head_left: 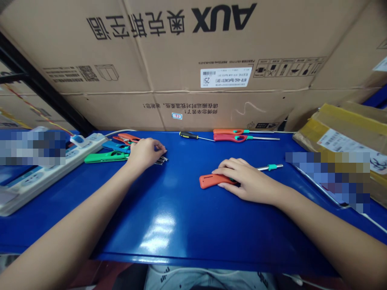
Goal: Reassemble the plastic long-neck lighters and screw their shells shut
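Observation:
At the left, my left hand (pixel 145 153) is closed over the metal tubes of several lighters; what its fingers pinch is hidden. A green lighter (pixel 104 157), a blue lighter (pixel 116 146) and an orange-red lighter (pixel 128 138) point out from beneath it. Right of centre, my right hand (pixel 242 179) is wrapped round an orange lighter (pixel 208 181), whose metal tube with a teal piece sticks out to the right. Farther back lie another orange lighter (pixel 223 131) and a red lighter (pixel 226 137), side by side with tubes to the right.
A black and yellow screwdriver (pixel 189 135) lies at the back of the blue table (pixel 181 225). A white power strip (pixel 54 173) runs along the left. At the right are a phone-like device (pixel 320 185) and a taped box (pixel 347 129). A large carton (pixel 169 64) stands behind.

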Demonstrator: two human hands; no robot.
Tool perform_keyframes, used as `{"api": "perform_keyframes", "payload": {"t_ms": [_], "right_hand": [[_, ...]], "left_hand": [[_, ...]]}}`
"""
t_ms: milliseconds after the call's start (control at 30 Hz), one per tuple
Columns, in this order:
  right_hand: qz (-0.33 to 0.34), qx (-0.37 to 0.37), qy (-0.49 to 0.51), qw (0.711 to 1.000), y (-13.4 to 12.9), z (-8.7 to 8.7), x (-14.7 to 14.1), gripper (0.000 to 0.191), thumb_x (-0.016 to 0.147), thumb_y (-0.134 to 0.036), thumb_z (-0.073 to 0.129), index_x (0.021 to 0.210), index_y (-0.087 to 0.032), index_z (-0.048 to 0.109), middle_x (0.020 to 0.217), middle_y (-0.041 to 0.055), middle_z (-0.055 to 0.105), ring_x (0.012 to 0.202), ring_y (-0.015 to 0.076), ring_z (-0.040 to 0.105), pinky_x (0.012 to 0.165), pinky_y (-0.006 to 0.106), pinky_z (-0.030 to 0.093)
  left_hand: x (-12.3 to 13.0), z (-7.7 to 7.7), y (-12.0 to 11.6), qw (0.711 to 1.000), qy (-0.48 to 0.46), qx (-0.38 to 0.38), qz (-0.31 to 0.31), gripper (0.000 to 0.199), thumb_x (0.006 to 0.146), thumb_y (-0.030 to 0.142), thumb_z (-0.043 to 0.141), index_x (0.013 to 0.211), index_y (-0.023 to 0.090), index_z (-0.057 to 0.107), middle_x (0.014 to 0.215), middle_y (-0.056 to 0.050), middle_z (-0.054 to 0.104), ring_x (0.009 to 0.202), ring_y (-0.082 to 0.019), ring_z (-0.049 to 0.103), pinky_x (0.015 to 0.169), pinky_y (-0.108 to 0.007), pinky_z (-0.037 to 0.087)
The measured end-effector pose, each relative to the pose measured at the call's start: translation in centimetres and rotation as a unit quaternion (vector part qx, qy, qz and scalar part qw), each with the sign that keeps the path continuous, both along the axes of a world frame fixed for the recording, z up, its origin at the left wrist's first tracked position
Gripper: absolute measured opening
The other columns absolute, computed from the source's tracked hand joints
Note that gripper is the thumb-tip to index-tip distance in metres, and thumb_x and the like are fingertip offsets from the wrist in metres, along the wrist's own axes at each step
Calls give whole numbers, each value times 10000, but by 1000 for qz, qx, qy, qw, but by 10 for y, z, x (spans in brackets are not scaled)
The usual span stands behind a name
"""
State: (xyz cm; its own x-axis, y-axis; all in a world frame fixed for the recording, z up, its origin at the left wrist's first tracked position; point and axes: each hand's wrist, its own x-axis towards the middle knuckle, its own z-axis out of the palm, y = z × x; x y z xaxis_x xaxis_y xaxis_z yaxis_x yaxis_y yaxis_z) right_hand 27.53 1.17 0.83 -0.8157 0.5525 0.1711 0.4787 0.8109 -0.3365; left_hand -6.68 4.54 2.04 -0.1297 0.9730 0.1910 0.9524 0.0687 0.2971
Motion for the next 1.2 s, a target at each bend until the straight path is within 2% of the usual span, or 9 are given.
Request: {"api": "perform_keyframes", "payload": {"t_ms": [167, 300, 433, 667, 867, 1033, 1067, 1133, 1200], "right_hand": [[-54, 29, 42, 997, 0, 2, -8, 465, 1003, -443, 503, 1426, -249, 481, 1333, 123, 575, 1206, 280, 541, 1000, 499, 455], [-90, 47, 75, 992, 19, 10, -37, 434, 1003, -353, 483, 1411, -208, 461, 1384, 143, 530, 1281, 288, 523, 1058, 496, 453], [-144, 32, 13, 989, 58, 16, -79, 513, 973, -297, 515, 1450, -140, 408, 1459, 180, 457, 1144, 278, 621, 932, 424, 542], [-238, 13, -22, 971, 109, 6, -123, 363, 936, -305, 645, 1252, -132, 598, 1317, 187, 579, 1046, 289, 659, 880, 477, 560], [-245, -25, 48, 968, 104, 15, -115, 230, 987, -280, 574, 1145, -120, 623, 1125, 98, 667, 1028, 239, 657, 888, 424, 544], [-249, -90, 183, 947, 64, 33, -90, 93, 1022, -281, 462, 1076, -205, 457, 873, 9, 623, 693, 120, 607, 622, 262, 520], [-248, -122, 224, 934, 51, 35, -82, 117, 1045, -336, 387, 1069, -228, 424, 812, -28, 578, 561, 93, 527, 502, 228, 462], [-212, -293, 435, 825, 24, 36, -66, 215, 1032, -455, 379, 977, -252, 427, 713, -71, 477, 425, 65, 360, 364, 191, 305], [-172, -368, 540, 737, 0, 36, -51, 239, 995, -478, 478, 925, -250, 458, 680, -77, 466, 409, 54, 345, 343, 174, 299]], "left_hand": [[16, 10, -7, 994, -105, 14, -36, 116, 753, 346, 722, 750, 234, 754, 921, -65, 760, 921, -301, 676, 837, -386, 488], [38, 13, -19, 967, -239, 6, -89, 266, 733, 465, 752, 818, 212, 758, 889, -48, 761, 823, -229, 670, 803, -338, 516], [55, 5, -29, 913, -391, -6, -120, 443, 709, 577, 761, 896, 176, 737, 932, -73, 760, 853, -214, 678, 821, -325, 526], [66, -5, -38, 811, -571, -44, -120, 458, 615, 547, 848, 865, 179, 740, 822, -48, 710, 751, -158, 645, 762, -306, 538], [78, -8, -49, 752, -639, -82, -139, 383, 606, 473, 891, 812, 186, 745, 757, -24, 676, 691, -128, 603, 714, -279, 515], [86, -8, -62, 731, -649, -105, -181, 288, 670, 425, 873, 794, 195, 753, 757, -8, 673, 665, -111, 568, 686, -255, 479], [88, -7, -63, 731, -645, -109, -194, 265, 689, 413, 865, 786, 193, 752, 752, -6, 671, 660, -108, 562, 685, -251, 476], [91, -5, -66, 733, -631, -118, -226, 225, 735, 386, 839, 768, 187, 741, 732, -6, 663, 653, -108, 558, 688, -247, 477], [94, -3, -69, 737, -611, -130, -257, 205, 780, 360, 807, 763, 174, 722, 716, -9, 659, 655, -114, 565, 688, -247, 484]]}}
